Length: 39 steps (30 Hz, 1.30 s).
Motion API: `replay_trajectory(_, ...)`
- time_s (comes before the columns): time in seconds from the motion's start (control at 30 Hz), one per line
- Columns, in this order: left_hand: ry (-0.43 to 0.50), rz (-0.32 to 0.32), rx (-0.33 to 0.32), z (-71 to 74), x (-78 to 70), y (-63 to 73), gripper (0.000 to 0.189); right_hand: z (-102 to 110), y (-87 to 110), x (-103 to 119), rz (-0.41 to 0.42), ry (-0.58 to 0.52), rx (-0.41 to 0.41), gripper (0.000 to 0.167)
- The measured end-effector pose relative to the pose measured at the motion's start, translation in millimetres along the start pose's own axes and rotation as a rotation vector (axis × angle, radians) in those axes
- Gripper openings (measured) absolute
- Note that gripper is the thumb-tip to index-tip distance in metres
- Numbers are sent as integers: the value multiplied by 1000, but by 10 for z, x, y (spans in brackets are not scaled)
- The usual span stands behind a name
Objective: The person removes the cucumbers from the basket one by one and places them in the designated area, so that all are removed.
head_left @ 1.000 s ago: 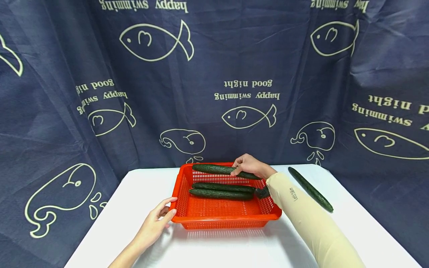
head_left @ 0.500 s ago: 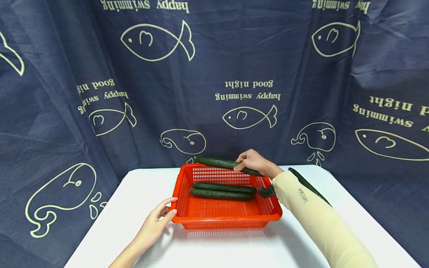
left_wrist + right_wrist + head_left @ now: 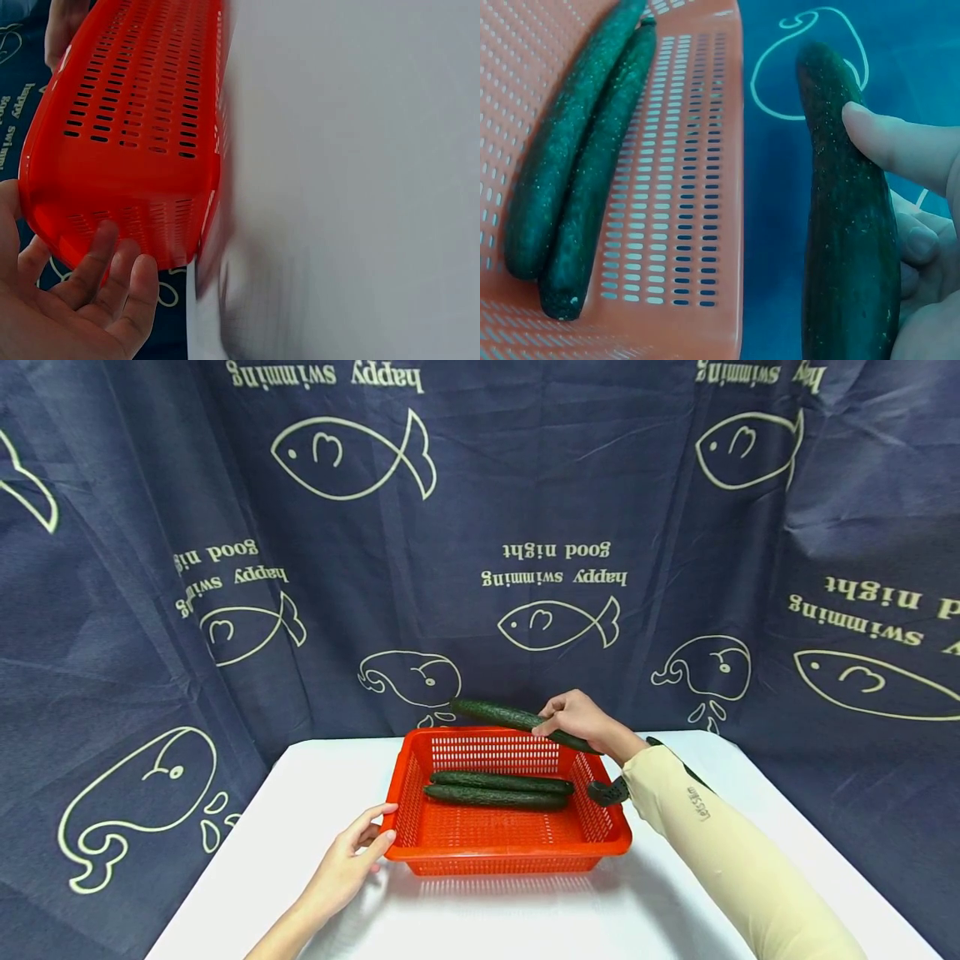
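Note:
My right hand point(image 3: 581, 718) grips a long dark green cucumber point(image 3: 491, 713) between thumb and fingers, holding it tilted over the far rim of the red plastic basket point(image 3: 510, 851). In the right wrist view the thumb lies along the upper side of this cucumber point(image 3: 851, 247). Two more cucumbers, a rear one point(image 3: 480, 777) and a front one point(image 3: 495, 796), lie side by side inside the basket. With its thumb and fingers, my left hand point(image 3: 345, 860) holds the basket's left end at the rim. In the left wrist view the fingers point(image 3: 135, 300) sit against the outside wall.
Another cucumber point(image 3: 696, 776) lies on the white table point(image 3: 480, 927) to the right, mostly hidden behind the right sleeve point(image 3: 720, 835). A dark blue curtain point(image 3: 450, 552) with fish and whale drawings hangs right behind the table. A black device point(image 3: 609, 792) is at the right wrist.
The right hand has lifted the cucumber out of the basket, upward and a little to the right. The sleeve now covers more of the cucumber on the table. The left hand and basket stay put.

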<state>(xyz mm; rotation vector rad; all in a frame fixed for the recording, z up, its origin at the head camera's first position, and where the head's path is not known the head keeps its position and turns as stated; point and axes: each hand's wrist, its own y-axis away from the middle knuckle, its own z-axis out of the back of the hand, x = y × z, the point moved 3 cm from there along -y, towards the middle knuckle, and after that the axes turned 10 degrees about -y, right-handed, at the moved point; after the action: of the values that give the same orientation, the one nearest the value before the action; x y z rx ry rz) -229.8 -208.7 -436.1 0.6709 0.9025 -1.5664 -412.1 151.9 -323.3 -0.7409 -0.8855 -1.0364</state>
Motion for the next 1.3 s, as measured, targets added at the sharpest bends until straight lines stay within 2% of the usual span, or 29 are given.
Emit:
replay_trajectory(0.4, 25, -26, -3, 3, 5, 14, 42, 183, 105, -15, -39, -33, -66, 12)
replay_trajectory(0.7, 14, -6, 4, 9, 30, 10, 42, 390, 165, -93, -85, -42, -148, 19)
replay_trajectory(0.83, 9, 6, -3, 9, 46, -6, 42, 480, 202, -133, -93, -26, -181, 31)
replay_trajectory(1.07, -8, -15, -5, -2, 37, -29, 42, 641, 302, -199, -113, -28, -241, 23)
replay_trajectory(1.3, -5, -1, -6, -2, 40, -24, 43, 739, 391, -314, -134, 1, -281, 35)
